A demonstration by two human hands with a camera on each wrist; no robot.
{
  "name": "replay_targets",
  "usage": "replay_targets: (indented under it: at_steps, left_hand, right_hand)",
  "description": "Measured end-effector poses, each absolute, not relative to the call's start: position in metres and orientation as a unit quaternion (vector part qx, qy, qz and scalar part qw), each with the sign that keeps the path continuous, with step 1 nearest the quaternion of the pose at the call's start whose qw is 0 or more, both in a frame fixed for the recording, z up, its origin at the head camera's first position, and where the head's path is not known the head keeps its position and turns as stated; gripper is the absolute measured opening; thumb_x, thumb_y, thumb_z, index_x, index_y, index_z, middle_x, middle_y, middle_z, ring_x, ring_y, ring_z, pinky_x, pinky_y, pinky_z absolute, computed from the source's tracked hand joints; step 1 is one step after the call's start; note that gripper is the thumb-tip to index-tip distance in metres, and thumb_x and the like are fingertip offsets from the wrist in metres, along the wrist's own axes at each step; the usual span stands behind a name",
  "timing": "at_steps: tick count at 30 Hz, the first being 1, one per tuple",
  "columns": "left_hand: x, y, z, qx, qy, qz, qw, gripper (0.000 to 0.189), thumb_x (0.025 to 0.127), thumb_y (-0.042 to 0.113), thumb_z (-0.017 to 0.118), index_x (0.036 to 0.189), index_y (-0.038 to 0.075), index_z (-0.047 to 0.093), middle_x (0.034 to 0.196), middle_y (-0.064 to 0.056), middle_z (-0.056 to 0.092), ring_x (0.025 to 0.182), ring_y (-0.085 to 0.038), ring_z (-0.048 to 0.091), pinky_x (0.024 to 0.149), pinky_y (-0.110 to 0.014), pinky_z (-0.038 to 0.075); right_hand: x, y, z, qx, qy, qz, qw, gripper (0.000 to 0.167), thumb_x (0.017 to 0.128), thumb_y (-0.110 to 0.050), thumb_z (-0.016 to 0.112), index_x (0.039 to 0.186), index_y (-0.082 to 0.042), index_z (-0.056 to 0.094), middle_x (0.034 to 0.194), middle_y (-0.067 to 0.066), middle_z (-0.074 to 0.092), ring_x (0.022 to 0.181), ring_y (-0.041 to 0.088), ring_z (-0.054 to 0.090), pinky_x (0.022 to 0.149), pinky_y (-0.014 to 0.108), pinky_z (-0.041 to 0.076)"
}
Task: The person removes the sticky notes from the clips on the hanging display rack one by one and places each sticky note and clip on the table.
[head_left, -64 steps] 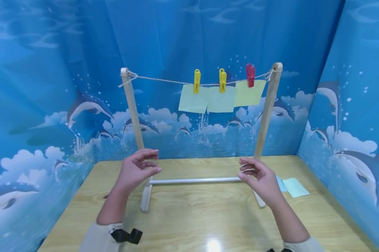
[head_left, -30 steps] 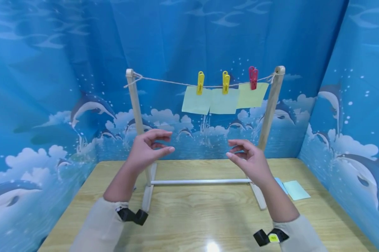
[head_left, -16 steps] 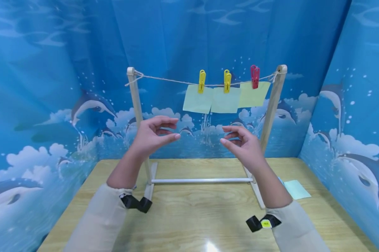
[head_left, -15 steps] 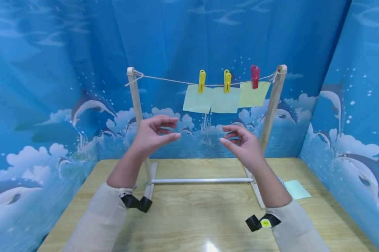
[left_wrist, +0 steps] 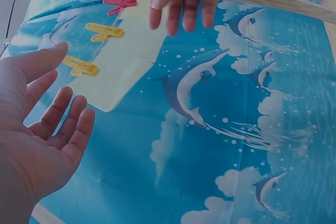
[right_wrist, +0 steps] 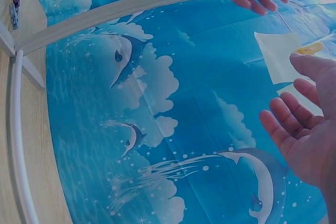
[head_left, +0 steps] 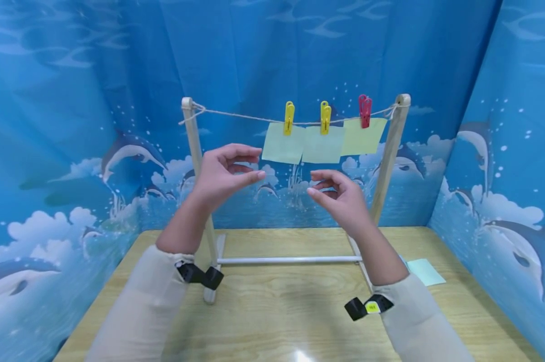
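Three paper sheets (head_left: 323,150) hang in a row from a string (head_left: 240,116), two by yellow clips (head_left: 289,119) and the rightmost by a red clip (head_left: 365,111), whose pinch presumably keeps them up; the string, knotted to wooden posts (head_left: 385,166), is thus held above the desk (head_left: 272,306). The left hand (head_left: 224,173) and right hand (head_left: 342,200) are apart, fingers loosely bent around nothing. The left fingertips lie near the leftmost sheet's edge, though contact is hard to judge. The right forearm (head_left: 381,254) hides most of a blue sheet (head_left: 405,260) beside a loose pale sheet (head_left: 426,272). Two small clips (right_wrist: 14,16) on the desk show only in the right wrist view.
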State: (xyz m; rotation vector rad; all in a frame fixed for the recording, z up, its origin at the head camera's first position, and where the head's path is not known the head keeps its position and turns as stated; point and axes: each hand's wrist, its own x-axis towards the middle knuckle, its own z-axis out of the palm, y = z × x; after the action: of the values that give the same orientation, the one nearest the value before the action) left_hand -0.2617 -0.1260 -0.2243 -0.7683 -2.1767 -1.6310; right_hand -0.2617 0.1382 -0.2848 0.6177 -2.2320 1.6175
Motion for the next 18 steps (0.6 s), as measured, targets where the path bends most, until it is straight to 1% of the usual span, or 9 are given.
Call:
replay_targets:
  at_steps: [4, 9, 13, 14, 18]
  left_hand:
    - [-0.262, -0.122, -0.214, -0.269, -0.757, -0.573, 0.162, 0.042, 0.083, 0.014, 0.08, 0.12, 0.002, 0.067, 0.115, -0.014, 0.065, 0.101, -0.022, 0.063, 0.086, -0.029, 0.056]
    - [-0.263, -0.117, -0.198, -0.261, -0.753, -0.584, 0.153, 0.042, 0.082, 0.012, 0.08, 0.121, 0.004, 0.067, 0.118, -0.01, 0.065, 0.105, -0.025, 0.062, 0.085, -0.03, 0.056]
    - [-0.265, -0.115, -0.186, -0.258, -0.757, -0.58, 0.156, 0.043, 0.082, 0.016, 0.081, 0.122, 0.007, 0.067, 0.12, -0.006, 0.065, 0.107, -0.021, 0.062, 0.087, -0.03, 0.056]
    - [-0.266, -0.114, -0.184, -0.257, -0.758, -0.578, 0.158, 0.044, 0.082, 0.017, 0.081, 0.122, 0.007, 0.067, 0.121, -0.005, 0.065, 0.107, -0.02, 0.062, 0.087, -0.03, 0.056]
    - [-0.268, -0.112, -0.172, -0.25, -0.769, -0.569, 0.153, 0.044, 0.082, 0.019, 0.08, 0.123, 0.009, 0.067, 0.122, -0.005, 0.064, 0.108, -0.017, 0.062, 0.087, -0.03, 0.056]
  right_hand:
    - [-0.266, 0.135, -0.284, 0.202, -0.782, 0.57, 0.151, 0.04, 0.093, -0.028, 0.068, 0.128, -0.009, 0.061, 0.118, 0.004, 0.061, 0.103, 0.019, 0.058, 0.086, 0.024, 0.053]
    - [-0.27, 0.13, -0.282, 0.181, -0.785, 0.575, 0.14, 0.043, 0.093, -0.034, 0.068, 0.128, -0.012, 0.061, 0.119, 0.002, 0.062, 0.104, 0.017, 0.058, 0.09, 0.028, 0.052]
    - [-0.272, 0.126, -0.28, 0.174, -0.785, 0.579, 0.137, 0.046, 0.091, -0.038, 0.068, 0.128, -0.012, 0.061, 0.12, 0.002, 0.062, 0.104, 0.017, 0.058, 0.092, 0.031, 0.052]
    - [-0.273, 0.124, -0.28, 0.173, -0.784, 0.58, 0.137, 0.045, 0.092, -0.037, 0.068, 0.128, -0.012, 0.061, 0.12, 0.002, 0.063, 0.104, 0.018, 0.058, 0.092, 0.032, 0.052]
    - [-0.276, 0.12, -0.279, 0.155, -0.788, 0.578, 0.142, 0.045, 0.091, -0.038, 0.069, 0.128, -0.013, 0.061, 0.119, 0.003, 0.063, 0.104, 0.018, 0.058, 0.089, 0.032, 0.053]
